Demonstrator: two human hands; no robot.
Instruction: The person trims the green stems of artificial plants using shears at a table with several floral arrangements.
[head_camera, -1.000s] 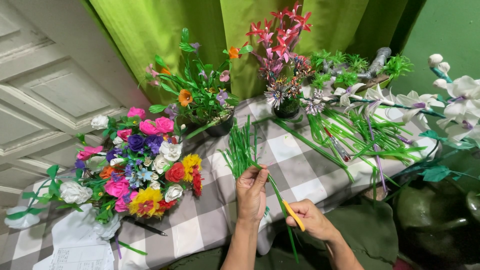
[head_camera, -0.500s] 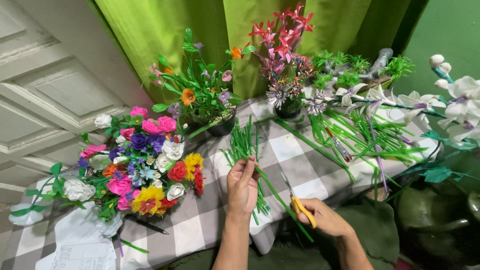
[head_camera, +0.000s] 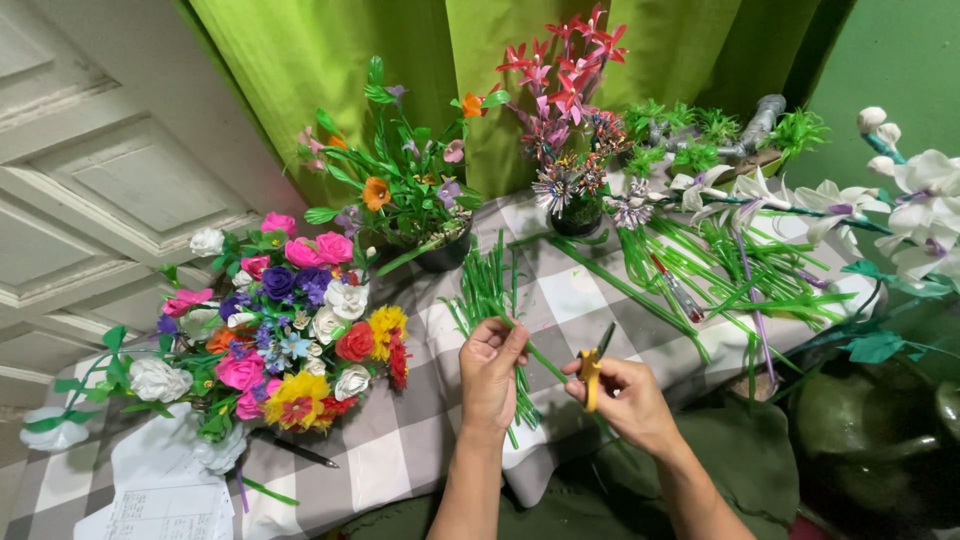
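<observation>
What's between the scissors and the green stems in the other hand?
Nothing visible. The right hand holds the yellow-handled scissors just right of the green stems gripped by the left hand; only bare checked tablecloth shows behind the gap.

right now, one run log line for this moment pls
left hand: holds bunch of green stems | right hand: holds yellow-handled scissors | on checked tablecloth

- Two bare forearms rise from about six o'clock, with no sleeves in sight.
- The left hand (head_camera: 492, 368) and right hand (head_camera: 628, 398) wear no gloves, rings or watch.
</observation>
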